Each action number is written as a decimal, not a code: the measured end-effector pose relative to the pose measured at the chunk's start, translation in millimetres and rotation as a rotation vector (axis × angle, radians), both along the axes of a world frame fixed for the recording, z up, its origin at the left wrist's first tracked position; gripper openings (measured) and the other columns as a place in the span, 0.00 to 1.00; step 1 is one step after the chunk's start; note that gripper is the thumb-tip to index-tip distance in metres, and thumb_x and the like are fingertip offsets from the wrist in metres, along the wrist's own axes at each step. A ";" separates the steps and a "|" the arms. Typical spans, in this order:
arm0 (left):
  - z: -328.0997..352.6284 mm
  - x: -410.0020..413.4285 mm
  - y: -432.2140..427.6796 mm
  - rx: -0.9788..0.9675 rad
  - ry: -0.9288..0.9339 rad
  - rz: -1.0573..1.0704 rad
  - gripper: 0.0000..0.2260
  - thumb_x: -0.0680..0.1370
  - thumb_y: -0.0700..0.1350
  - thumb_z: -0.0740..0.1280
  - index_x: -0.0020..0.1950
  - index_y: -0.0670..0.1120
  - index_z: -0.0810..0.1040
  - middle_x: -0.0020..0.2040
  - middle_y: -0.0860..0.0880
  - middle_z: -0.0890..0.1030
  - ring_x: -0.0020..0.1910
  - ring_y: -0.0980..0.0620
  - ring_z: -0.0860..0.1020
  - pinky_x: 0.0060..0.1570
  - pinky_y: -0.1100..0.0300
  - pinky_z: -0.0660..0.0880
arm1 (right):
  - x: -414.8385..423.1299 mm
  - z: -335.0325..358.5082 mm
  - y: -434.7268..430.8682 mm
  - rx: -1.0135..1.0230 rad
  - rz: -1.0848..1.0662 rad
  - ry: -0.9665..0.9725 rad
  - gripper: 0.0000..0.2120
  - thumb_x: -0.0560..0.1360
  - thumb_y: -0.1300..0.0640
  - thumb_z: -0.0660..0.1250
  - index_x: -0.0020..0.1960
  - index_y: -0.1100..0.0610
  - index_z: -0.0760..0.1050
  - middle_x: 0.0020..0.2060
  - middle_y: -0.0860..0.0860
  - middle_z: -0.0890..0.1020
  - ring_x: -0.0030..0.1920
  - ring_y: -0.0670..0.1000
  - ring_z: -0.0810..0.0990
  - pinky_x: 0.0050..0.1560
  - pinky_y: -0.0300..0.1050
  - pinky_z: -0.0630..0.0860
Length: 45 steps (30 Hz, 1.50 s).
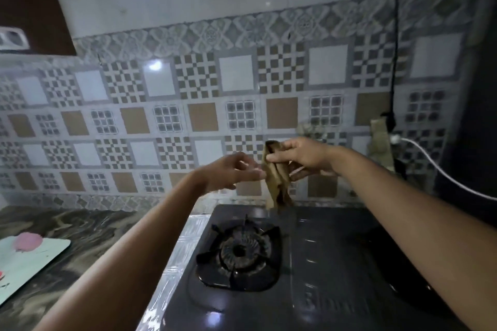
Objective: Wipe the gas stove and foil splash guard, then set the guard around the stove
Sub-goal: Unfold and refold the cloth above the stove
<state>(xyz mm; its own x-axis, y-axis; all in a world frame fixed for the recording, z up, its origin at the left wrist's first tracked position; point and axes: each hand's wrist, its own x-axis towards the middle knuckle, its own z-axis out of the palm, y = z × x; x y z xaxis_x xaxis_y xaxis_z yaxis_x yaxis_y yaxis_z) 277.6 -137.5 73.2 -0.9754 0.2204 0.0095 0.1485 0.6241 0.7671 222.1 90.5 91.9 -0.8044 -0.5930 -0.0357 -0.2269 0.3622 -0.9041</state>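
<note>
A black glass gas stove fills the lower middle, with its left burner and pan support in plain sight. A shiny foil splash guard lies flat under and along the stove's left side. My right hand is raised above the stove's back edge, pinching a crumpled brownish cloth that hangs down towards the stove. My left hand is beside it with fingers spread, its fingertips at the cloth's edge. My right forearm covers the stove's right part.
A patterned tile wall rises right behind the stove. A marbled counter extends left, with a pale cutting board bearing something pink. A black cable and a white cord hang at the right by a dark appliance.
</note>
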 end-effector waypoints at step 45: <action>-38.2 -286.6 132.2 -0.386 0.581 -0.042 0.10 0.80 0.42 0.61 0.59 0.55 0.70 0.53 0.50 0.75 0.46 0.52 0.75 0.42 0.60 0.74 | -261.1 -68.2 121.7 -0.003 -0.373 0.585 0.10 0.78 0.61 0.68 0.49 0.45 0.76 0.45 0.44 0.81 0.48 0.42 0.80 0.47 0.45 0.79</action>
